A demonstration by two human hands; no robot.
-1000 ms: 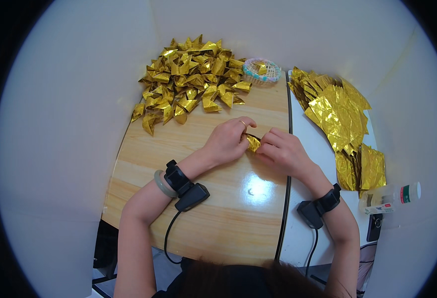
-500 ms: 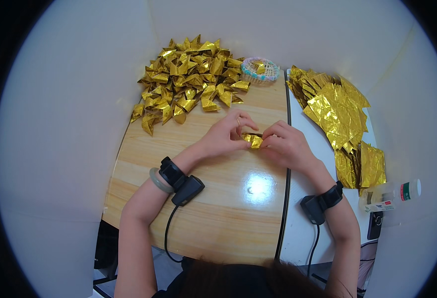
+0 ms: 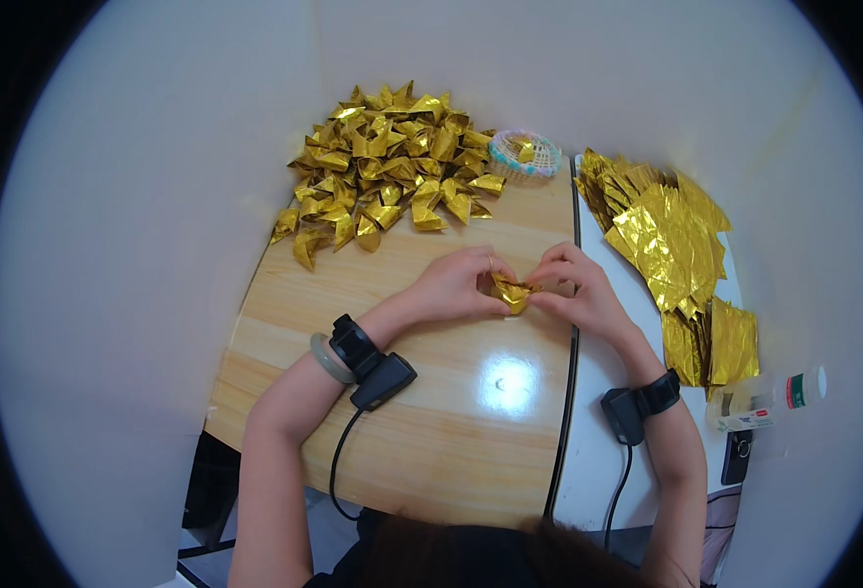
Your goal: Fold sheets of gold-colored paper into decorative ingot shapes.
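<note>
Enclosed by pale, plain walls [image 3: 206, 176] at the far side and both flanks, with a wood-grain tabletop [image 3: 431, 441] in the middle and a white surface [image 3: 593, 480] to the right, past a dark seam. Pinched between both hands, just left of that seam: a small gold foil piece [image 3: 516, 298], creased and bulging, with a darker hollow along the upper side. Impossible to tell whether resting on the wood or lifted slightly above. Probably at a folding and shaping step, judging from the creases and the two-sided grip. Seems to call next for light, even thumb pressure from both sides, enough to set the curve without tearing thin foil or crushing the hollow. Held at the left part by the left hand [image 3: 456, 286], curved in a loose C, partly spread, with thumb on the near side and forefinger on the far side. Gripped at the right end by the right hand [image 3: 586, 294], arched at the knuckles, with thumb and fingertips drawn closer together. Extended from the lower edge with elbows wide, both forearms angled inward, with black wrist straps [image 3: 356, 345]. Beyond, a pile of folded gold pieces [image 3: 392, 167] beside a woven basket [image 3: 524, 170]; at right, stacked gold sheets [image 3: 665, 240].
</note>
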